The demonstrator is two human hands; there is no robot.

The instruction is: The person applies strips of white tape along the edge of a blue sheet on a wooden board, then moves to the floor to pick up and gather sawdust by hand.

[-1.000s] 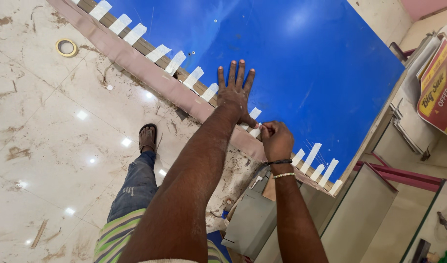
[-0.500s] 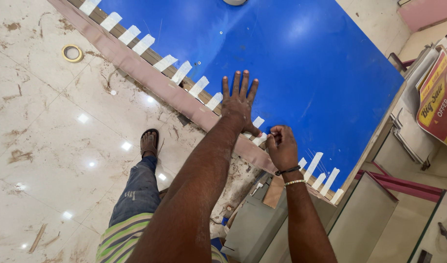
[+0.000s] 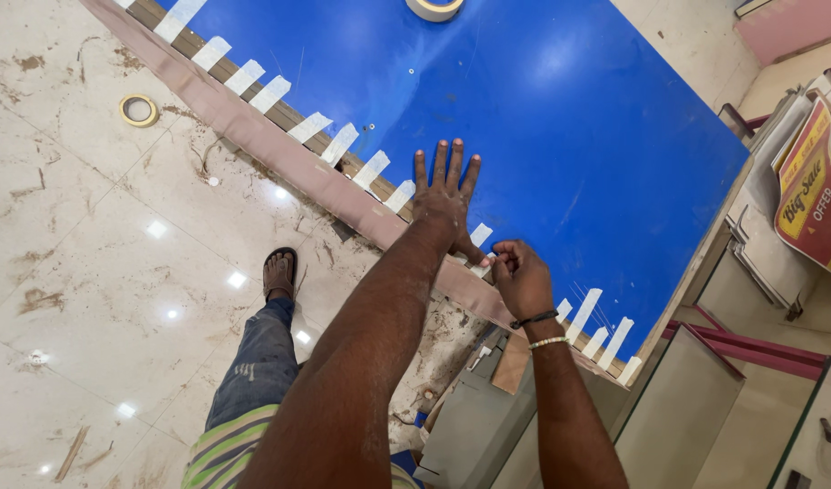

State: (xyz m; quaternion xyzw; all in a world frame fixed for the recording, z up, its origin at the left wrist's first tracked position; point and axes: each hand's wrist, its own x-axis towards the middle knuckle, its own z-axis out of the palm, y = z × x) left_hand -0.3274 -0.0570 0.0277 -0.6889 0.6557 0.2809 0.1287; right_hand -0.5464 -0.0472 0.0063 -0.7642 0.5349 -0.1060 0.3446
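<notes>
The left hand (image 3: 444, 201) lay flat on the blue board (image 3: 560, 136), fingers spread and straight, palm pressing near the board's edge. The right hand (image 3: 522, 276) sat just beside it, toward the body, fingers curled in and pinched on a strip of white tape (image 3: 480, 263) at the edge; how much of the strip it gripped could not be told. The 2 hands were almost touching, the left thumb reaching toward the right knuckles.

More tape strips (image 3: 341, 143) ran in a row along the edge on both sides of the hands, each crossing from the blue face onto the brown trim (image 3: 279, 145) below it. A tape roll (image 3: 433, 7) rested on the board well beyond the left fingertips. Another roll (image 3: 139, 110) lay on the floor (image 3: 80, 254) far off to the left.

Below the arms stood the person's leg in jeans and a sandalled foot (image 3: 278, 272). Grey panels (image 3: 474, 426) leaned under the right forearm. To the right, stacked boards and a red printed box (image 3: 814, 195) crowded the board's side. The blue face ahead of the hands lay open.
</notes>
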